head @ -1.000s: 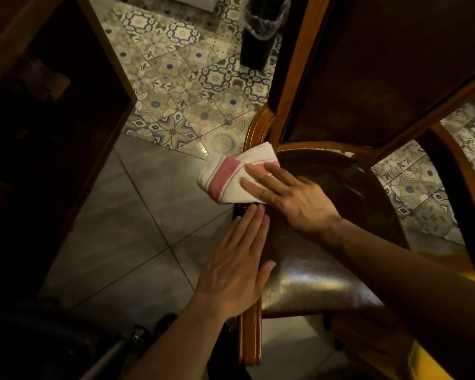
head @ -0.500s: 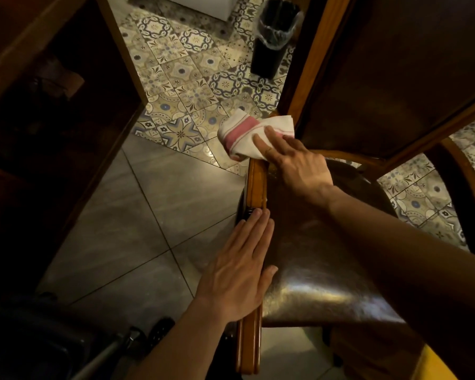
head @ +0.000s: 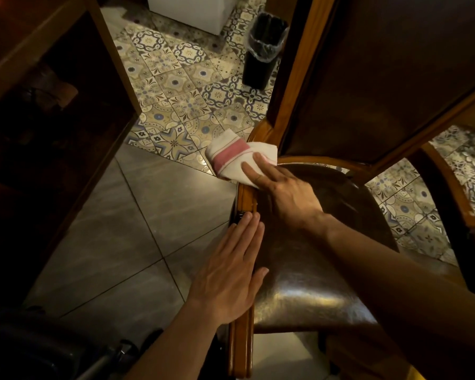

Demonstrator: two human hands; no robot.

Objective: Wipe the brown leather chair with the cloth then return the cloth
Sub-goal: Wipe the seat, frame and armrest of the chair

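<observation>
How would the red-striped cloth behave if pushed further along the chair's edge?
Probably floppy: the cloth lies folded and hangs unsupported past the chair frame. It looks light and would likely bunch or drop if the right hand, pressing flat on it, lifted. The glossy seat suggests easy sliding.

We are seeing our own two arms, both bare. Our left hand (head: 228, 281) is showing its back, with faint tendon lines running toward the knuckles (head: 231, 256) and long, slim fingers (head: 247, 231) ending in short, plain nails. Our left forearm (head: 170, 344) is running uncovered to the bottom edge of the view. Our right hand (head: 288, 198) is looking much the same, its nails short too. Our right forearm (head: 381, 270) is showing bare all the way to the right edge, looming broad where it is nearing the camera. Warm, dim light is leaving finer detail hard to make out.
</observation>
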